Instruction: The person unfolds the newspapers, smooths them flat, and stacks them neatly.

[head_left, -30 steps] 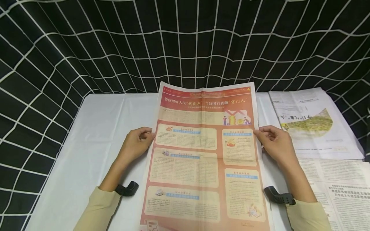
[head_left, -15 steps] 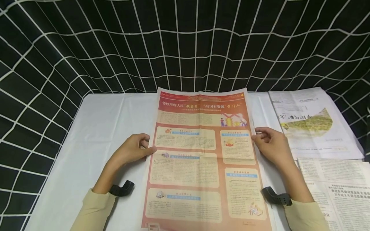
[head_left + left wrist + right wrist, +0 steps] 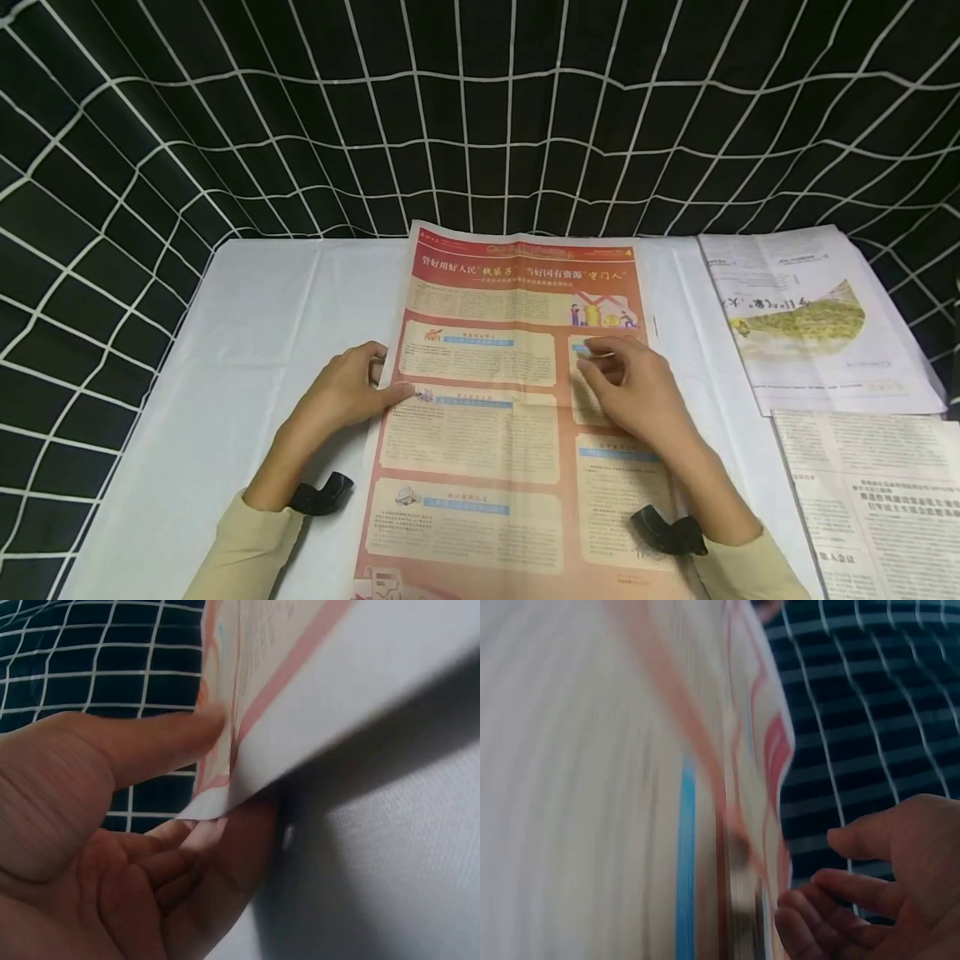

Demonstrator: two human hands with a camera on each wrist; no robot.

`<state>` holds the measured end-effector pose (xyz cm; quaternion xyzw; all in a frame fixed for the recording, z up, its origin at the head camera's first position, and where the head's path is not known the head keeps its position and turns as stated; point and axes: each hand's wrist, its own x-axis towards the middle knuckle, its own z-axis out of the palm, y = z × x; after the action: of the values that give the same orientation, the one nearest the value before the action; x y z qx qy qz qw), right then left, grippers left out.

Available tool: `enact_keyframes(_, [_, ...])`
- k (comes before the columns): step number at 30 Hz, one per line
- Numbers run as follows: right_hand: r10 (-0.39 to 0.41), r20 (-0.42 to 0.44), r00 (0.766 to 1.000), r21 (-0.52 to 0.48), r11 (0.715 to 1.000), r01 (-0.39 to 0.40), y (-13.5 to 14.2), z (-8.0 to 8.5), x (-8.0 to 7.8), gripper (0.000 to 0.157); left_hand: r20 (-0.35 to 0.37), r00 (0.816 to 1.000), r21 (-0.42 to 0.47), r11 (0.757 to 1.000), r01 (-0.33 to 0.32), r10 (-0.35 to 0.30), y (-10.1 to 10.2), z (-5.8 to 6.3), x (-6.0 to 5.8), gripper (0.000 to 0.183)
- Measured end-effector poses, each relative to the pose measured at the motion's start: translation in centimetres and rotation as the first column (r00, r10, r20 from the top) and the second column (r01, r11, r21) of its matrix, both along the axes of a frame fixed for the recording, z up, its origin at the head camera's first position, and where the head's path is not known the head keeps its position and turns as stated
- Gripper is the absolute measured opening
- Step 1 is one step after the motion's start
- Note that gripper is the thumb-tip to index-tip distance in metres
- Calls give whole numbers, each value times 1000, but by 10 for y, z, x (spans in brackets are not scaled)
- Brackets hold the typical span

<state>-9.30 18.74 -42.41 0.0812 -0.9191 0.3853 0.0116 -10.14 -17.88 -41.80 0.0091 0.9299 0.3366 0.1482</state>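
Note:
A red and cream newspaper sheet [image 3: 480, 442] with a vertical crease lies on the white table, its top edge toward the curtain. At its left edge my left hand [image 3: 348, 387] grips the paper, the thumb over the printed side and the fingers beneath; in the left wrist view the left hand [image 3: 135, 817] has the edge between thumb and fingers. My right hand [image 3: 637, 387] is over the right part of the sheet, with nothing held. In the right wrist view, the right hand's [image 3: 877, 885] fingers are loosely bent, with a gap between thumb and forefinger.
On the right lie a white printed sheet [image 3: 817, 325] with a green landscape picture and, nearer, another newspaper [image 3: 877, 500]. The white table [image 3: 195, 433] extends to the left. A black curtain with white grid lines [image 3: 480, 108] stands behind and at the sides.
My right hand has left the sheet's right edge and moved left over the print. The left hand has shifted slightly down the left edge, still holding it. The sheet's far end has lowered.

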Motion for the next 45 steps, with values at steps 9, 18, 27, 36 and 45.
enact_keyframes(9, [201, 111, 973, -100, 977, -190, -82, -2, 5, 31, -19, 999, -28, 999, 34, -35, 9, 0, 10, 53])
enact_keyframes(18, [185, 186, 965, -246, 960, -136, -132, -5, 14, 40, -94, 994, 116, 990, 74, -63, 14, 16, 13, 21])
enact_keyframes(27, [216, 241, 946, -403, 909, -105, -144, -5, 18, 48, 53, 997, 421, 907, 32, -60, 23, -3, 4, 19])
enact_keyframes(36, [296, 284, 912, -469, 873, -136, -134, -12, 21, 52, 91, 993, 573, 820, 14, -81, 34, -23, 7, 28])
enact_keyframes(45, [225, 318, 921, -489, 871, -44, -101, -13, 9, 27, 95, 995, 546, 838, -26, -31, 13, -24, 3, 25])
